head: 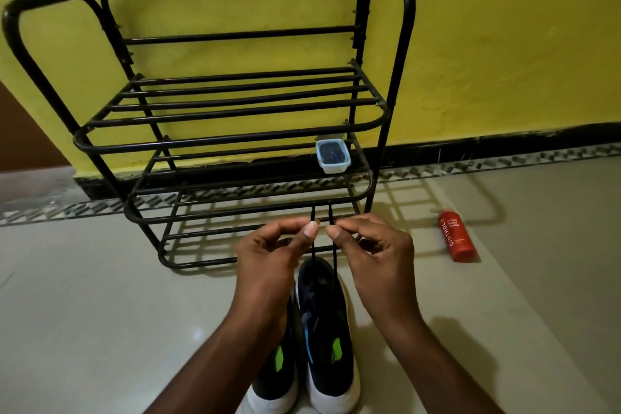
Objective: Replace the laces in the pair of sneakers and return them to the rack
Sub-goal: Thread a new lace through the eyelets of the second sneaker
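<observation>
Two dark navy sneakers with white soles stand side by side on the floor, toes toward the rack: the right sneaker [324,326] is in full view, the left sneaker [277,376] is partly hidden by my left forearm. A black lace [334,262] runs up from the right sneaker in two strands. My left hand [268,255] pinches the left strand near its tip. My right hand [369,245] pinches the right strand the same way. Both tips stick up side by side above my fingers. The black metal shoe rack [235,141] stands just beyond.
A small clear plastic box [332,155] with a dark content sits on the rack's middle shelf at the right. A red body wash bottle [457,235] lies on the pale tiled floor right of the rack. A yellow wall rises behind.
</observation>
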